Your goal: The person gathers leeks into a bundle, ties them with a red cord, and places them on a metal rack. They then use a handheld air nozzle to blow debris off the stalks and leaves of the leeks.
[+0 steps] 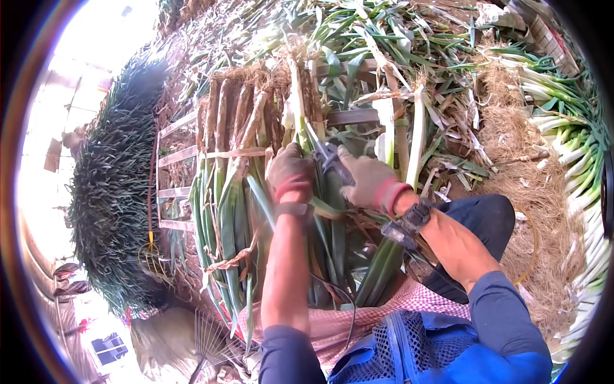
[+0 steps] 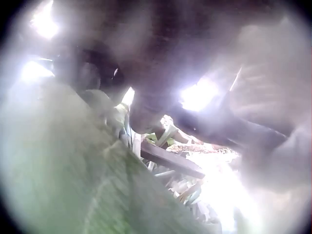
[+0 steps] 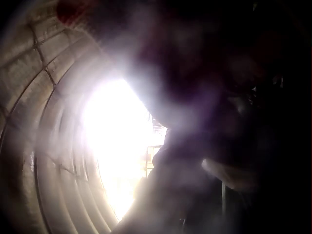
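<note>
In the head view my gloved left hand grips a long green onion, its pale stalk and roots pointing away from me. Close beside it on the right, my gloved right hand holds a dark air blow gun, its thin nozzle pointing at the stalk. Under and left of my left hand lies a row of unpeeled green onions with brown, dry outer skins. Blurred green leaf fills much of the left wrist view. Glare and dark shapes hide the work in the right wrist view.
Slatted rack bars show beneath the onions. Stripped leaves and skins litter the far ground. Cleaned green onions line the right side by a heap of roots. A tall dark-green leaf stack stands left. Checked cloth covers my lap.
</note>
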The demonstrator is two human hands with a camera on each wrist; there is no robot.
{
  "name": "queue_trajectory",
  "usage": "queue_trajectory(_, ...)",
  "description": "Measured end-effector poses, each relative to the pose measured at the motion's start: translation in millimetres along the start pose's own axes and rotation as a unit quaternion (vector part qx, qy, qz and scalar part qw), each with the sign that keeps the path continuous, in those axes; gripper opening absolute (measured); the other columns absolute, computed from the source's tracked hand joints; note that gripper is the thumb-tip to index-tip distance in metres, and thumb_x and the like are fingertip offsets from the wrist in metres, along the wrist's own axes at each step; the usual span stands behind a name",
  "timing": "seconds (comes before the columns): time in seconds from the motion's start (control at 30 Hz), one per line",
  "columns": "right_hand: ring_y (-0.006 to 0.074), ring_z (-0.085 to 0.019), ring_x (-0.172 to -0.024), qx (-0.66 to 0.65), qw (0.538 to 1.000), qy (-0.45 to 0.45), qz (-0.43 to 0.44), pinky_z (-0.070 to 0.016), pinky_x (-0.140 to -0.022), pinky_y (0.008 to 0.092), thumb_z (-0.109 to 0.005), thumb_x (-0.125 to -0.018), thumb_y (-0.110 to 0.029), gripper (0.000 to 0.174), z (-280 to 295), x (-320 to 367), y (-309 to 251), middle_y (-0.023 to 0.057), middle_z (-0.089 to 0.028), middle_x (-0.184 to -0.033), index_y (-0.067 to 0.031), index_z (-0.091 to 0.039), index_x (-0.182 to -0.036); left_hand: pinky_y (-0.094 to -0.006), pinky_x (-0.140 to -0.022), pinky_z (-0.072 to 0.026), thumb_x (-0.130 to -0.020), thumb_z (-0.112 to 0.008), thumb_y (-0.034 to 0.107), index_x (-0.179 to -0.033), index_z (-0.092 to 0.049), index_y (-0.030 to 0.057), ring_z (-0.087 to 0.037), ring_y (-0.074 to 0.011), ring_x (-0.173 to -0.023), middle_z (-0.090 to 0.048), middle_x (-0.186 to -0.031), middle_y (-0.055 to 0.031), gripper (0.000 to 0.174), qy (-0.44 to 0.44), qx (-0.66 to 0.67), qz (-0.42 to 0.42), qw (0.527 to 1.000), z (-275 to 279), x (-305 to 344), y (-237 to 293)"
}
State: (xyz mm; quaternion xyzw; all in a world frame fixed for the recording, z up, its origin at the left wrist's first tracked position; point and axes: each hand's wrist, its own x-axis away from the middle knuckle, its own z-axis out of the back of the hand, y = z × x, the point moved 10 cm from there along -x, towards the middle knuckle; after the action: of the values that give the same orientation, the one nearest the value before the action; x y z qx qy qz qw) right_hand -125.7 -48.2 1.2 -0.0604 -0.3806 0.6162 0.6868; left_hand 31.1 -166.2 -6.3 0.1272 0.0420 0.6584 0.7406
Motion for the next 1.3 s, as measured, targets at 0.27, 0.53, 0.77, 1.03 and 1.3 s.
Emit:
queue_trajectory(0.27, 0.0441, -0.069, -0.117, 0.013, 0.998, 0.052, 0.009, -0.0538, -0.103, 0.0498, -0.076, -0.089, -0.03, 0.09, 41, -92, 1, 0.0286, -0.071, -0.123, -0.0003, -0.035, -0.164, -0.05, -0.098, -0.0545, -0.08, -0.09, 0.047, -0.119, -0.07, 0.0105, -0.067, -0.0397, -0.117, -0.071, -0.119, -0.0184, 0.057, -0.001, -0.04, -0.001, 0.999, -3, -10, 12)
queue_trajectory(0.53, 0.0431, -0.069, -0.12, 0.02, 0.993, 0.118, -0.006, -0.0536, -0.105, 0.0488, -0.073, -0.092, -0.023, 0.081, 79, -173, 0, 0.0288, -0.072, -0.126, -0.002, -0.039, -0.162, -0.0488, -0.099, -0.0564, -0.07, -0.096, 0.037, -0.127, -0.064, 0.0065, -0.07, -0.0374, -0.119, -0.072, -0.124, -0.0186, 0.072, -0.058, 0.06, 0.053, 0.995, -17, -33, 2)
queue_trajectory(0.77, 0.0439, -0.069, -0.114, -0.005, 0.997, 0.076, 0.019, -0.0533, -0.102, 0.0477, -0.078, -0.09, -0.029, 0.089, 52, -92, 11, 0.0273, -0.071, -0.123, -0.0032, -0.037, -0.164, -0.0469, -0.09, -0.0602, -0.064, -0.096, 0.03, -0.124, -0.07, 0.002, -0.077, -0.036, -0.103, -0.079, -0.112, -0.0212, 0.071, -0.116, 0.039, 0.097, 0.988, -9, -36, 0)
queue_trajectory(1.03, 0.0447, -0.067, -0.114, -0.025, 0.997, 0.056, 0.053, -0.0522, -0.101, 0.05, -0.077, -0.091, -0.035, 0.094, -10, 64, 59, 0.0274, -0.067, -0.122, -0.0053, -0.031, -0.167, -0.0414, -0.083, -0.0592, -0.073, -0.088, 0.03, -0.106, -0.078, 0.0012, -0.078, -0.0323, -0.09, -0.08, -0.097, -0.0193, 0.045, -0.228, 0.116, 0.053, 0.965, -43, 45, -4)
queue_trajectory(1.3, 0.0461, -0.067, -0.113, -0.045, 0.997, -0.018, 0.057, -0.0522, -0.1, 0.0508, -0.078, -0.089, -0.036, 0.099, -52, 142, 45, 0.0285, -0.068, -0.121, -0.0031, -0.028, -0.168, -0.0456, -0.095, -0.0574, -0.081, -0.081, 0.04, -0.111, -0.079, 0.003, -0.075, -0.0397, -0.109, -0.078, -0.111, -0.0239, 0.048, -0.218, 0.04, 0.058, 0.973, -41, 57, -2)
